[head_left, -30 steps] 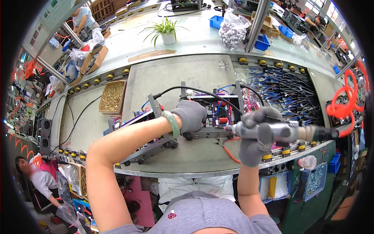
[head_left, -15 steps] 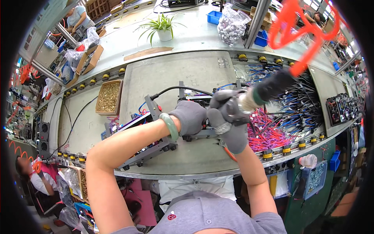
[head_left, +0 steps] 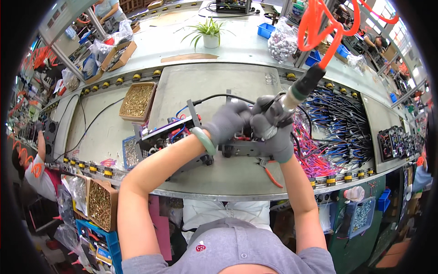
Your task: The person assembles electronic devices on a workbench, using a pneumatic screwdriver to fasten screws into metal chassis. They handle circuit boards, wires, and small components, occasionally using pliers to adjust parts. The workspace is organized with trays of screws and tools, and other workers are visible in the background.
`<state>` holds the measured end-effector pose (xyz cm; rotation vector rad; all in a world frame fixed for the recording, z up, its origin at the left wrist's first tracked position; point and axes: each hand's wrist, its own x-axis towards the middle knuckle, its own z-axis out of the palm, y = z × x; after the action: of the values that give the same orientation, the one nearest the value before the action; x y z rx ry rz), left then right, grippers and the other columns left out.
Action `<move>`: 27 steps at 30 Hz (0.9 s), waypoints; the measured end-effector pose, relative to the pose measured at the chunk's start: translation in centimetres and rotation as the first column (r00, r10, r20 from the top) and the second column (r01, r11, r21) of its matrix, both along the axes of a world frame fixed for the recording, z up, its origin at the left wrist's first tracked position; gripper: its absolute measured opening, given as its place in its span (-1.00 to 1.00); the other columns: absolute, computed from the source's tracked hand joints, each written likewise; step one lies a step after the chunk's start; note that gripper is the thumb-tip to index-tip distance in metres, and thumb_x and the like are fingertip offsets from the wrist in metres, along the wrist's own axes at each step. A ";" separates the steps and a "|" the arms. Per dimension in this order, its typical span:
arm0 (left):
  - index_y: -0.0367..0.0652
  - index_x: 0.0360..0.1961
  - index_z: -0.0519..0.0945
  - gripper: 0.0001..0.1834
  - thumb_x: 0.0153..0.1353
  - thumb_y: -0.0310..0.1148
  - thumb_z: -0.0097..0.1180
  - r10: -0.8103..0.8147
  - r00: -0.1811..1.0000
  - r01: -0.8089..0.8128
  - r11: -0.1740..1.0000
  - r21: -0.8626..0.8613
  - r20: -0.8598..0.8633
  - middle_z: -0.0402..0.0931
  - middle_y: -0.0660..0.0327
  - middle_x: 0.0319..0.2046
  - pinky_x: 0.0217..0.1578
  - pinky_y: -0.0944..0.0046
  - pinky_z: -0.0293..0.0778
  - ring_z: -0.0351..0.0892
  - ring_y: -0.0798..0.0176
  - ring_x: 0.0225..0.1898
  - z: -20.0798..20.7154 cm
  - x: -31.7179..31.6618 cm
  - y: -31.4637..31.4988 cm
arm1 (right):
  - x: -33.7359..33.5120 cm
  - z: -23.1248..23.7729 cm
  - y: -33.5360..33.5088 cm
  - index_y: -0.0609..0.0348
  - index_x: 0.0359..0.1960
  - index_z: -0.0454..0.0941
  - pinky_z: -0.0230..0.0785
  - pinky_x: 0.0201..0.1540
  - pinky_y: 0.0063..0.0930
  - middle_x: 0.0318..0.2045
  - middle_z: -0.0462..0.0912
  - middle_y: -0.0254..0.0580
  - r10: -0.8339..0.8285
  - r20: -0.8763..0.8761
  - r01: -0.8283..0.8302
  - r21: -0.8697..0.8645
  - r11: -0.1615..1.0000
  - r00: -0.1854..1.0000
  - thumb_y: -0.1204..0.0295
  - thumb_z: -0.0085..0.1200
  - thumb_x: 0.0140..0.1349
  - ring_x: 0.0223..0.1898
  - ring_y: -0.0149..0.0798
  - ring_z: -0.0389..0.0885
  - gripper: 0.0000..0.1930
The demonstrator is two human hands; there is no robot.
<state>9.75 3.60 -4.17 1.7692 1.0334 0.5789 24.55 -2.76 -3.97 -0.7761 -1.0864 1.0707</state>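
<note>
My right hand (head_left: 277,130), in a grey glove, is closed around a power screwdriver (head_left: 305,84) that hangs from a red coiled hose. The tool slants up to the right. Close beside it, my gloved left hand (head_left: 226,122) has its fingers drawn together; whatever they hold is hidden and smeared by motion. Both hands are over a dark metal chassis (head_left: 244,149) with cables and parts inside, largely covered by the gloves. A second chassis (head_left: 166,131) with red and blue wires lies under my left forearm. Red-handled pliers (head_left: 272,175) rest on the worktop near my right wrist.
At the left stand a box of brass-coloured screws (head_left: 138,101) and a blue tray of small fasteners (head_left: 131,153). Bundled cables (head_left: 340,130) cover the right side. Beyond the rollers are a potted plant (head_left: 211,39) and a bag of small parts (head_left: 282,42). Other people work farther off.
The whole view has shifted a little. The screwdriver stands steeper, its hose end swung away from me. My left hand stays beside the tool. The pliers now show more fully.
</note>
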 end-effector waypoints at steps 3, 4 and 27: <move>-0.30 0.04 0.46 -0.67 0.27 -0.46 -0.11 0.472 0.686 -0.104 0.817 -0.567 0.554 0.46 0.33 -0.42 -0.52 0.54 0.34 0.36 0.54 -0.54 -0.4 -2.9 -1.5 | 1.3 -0.6 -0.8 0.07 -0.14 0.44 0.42 -0.23 -0.58 -0.26 0.49 -0.37 -0.004 -0.333 -0.016 -0.060 0.998 0.943 0.61 0.22 0.12 -0.27 -0.50 0.48 -0.69; -0.29 0.06 0.44 -0.67 0.30 -0.43 -0.13 0.484 0.670 -0.062 0.792 -0.608 0.563 0.46 0.33 -0.43 -0.56 0.54 0.31 0.34 0.54 -0.57 -0.1 -3.6 -3.3 | 1.0 1.2 -2.5 0.06 -0.07 0.42 0.45 -0.26 -0.55 -0.27 0.50 -0.33 -0.017 -0.242 0.025 0.032 0.999 0.970 0.57 0.25 0.12 -0.28 -0.44 0.50 -0.64; -0.26 0.03 0.47 -0.66 0.41 -0.22 -0.02 0.538 0.675 0.137 0.582 -0.802 0.506 0.45 0.29 -0.42 -0.66 0.56 0.14 0.21 0.55 -0.66 -2.7 -2.8 -15.8 | -2.0 2.7 -12.0 0.18 0.08 0.39 0.38 -0.29 -0.35 -0.28 0.46 -0.24 -0.263 -0.329 0.342 0.213 0.915 0.907 0.16 0.21 0.16 -0.39 -0.36 0.51 -0.47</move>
<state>6.98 -12.24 -6.86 0.4769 0.7393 0.7252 22.52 -14.78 -1.23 -0.5276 -0.7995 0.7243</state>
